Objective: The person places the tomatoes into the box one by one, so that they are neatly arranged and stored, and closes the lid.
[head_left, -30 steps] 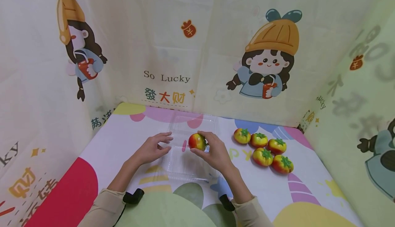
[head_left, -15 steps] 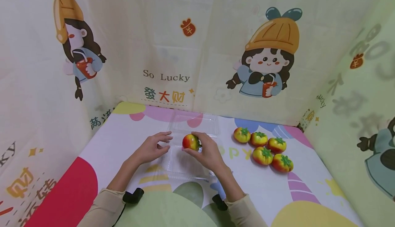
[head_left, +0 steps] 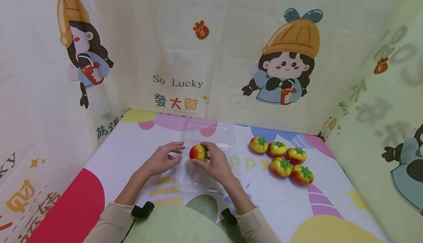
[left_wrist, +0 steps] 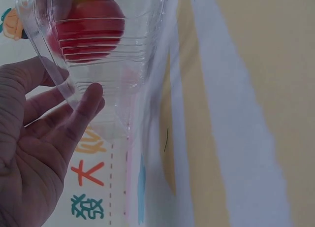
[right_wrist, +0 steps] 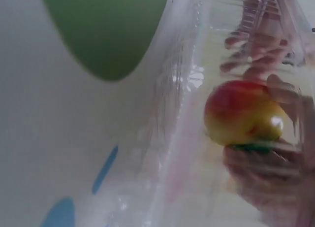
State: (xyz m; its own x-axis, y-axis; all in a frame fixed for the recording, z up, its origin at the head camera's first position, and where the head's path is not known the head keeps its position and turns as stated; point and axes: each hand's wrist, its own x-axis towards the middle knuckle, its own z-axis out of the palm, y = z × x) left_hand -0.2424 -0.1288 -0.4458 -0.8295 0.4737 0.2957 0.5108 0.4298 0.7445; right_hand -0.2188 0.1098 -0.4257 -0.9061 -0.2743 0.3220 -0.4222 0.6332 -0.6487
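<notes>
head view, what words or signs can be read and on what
"So Lucky": back cloth
"發大财": back cloth, below it
"¥": red pouches on back cloth and right cloth
"ppy": tabletop, beside the right hand; start unreadable
"ky": left cloth
"财": left cloth
"ucky": right cloth
Remaining side-cloth characters: cut off or unclear

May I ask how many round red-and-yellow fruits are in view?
6: one round red-and-yellow fruit in the right hand; five more on the patterned table, farther right.
</notes>
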